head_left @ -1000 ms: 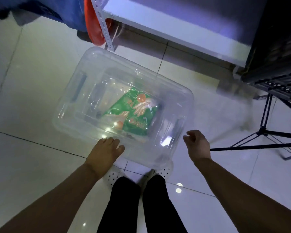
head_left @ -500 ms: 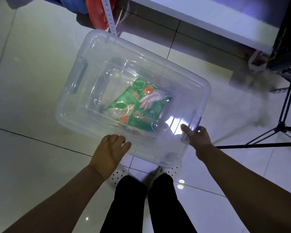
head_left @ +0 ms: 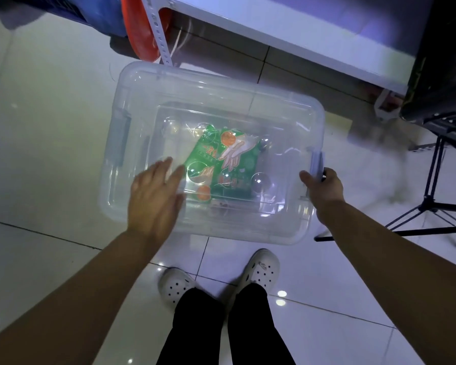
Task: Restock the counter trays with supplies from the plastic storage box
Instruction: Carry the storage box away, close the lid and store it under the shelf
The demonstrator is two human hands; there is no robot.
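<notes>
the clear, rounded-rectangular plastic storage box [head_left: 216,122] sits on the glossy white tiled floor [head_left: 50,127], directly ahead of your feet. its transparent lid [head_left: 248,106] is in place, with a raised rectangular panel and several shallow round dimples moulded into the smooth surface. a grey-blue latch [head_left: 121,140] lies flat against the left end wall; a second latch [head_left: 317,164] stands at the right end.

your left hand [head_left: 156,196] rests flat on the near-left part of the lid, palm down, fingers extended and spread, gripping nothing. your right hand [head_left: 324,188] is closed around the right-end latch, thumb on the lid side and fingers curled behind it.

inside the box, seen through the lid, lies a flat green printed packet [head_left: 221,164] with orange circles and a pale glove illustration; it rests on the box bottom, nearer the centre than either end. the print is too blurred to read.

your white perforated clogs [head_left: 261,270] stand on the tiles just in front of the near wall of the box, below black trouser legs [head_left: 248,325].

beyond the box, a white perforated metal upright [head_left: 158,35] supports a white flat shelf [head_left: 287,30]. an orange curved plastic object [head_left: 137,27] stands beside the upright. a black tubular tripod [head_left: 432,201] stands on the floor at the right, apart from the box.
</notes>
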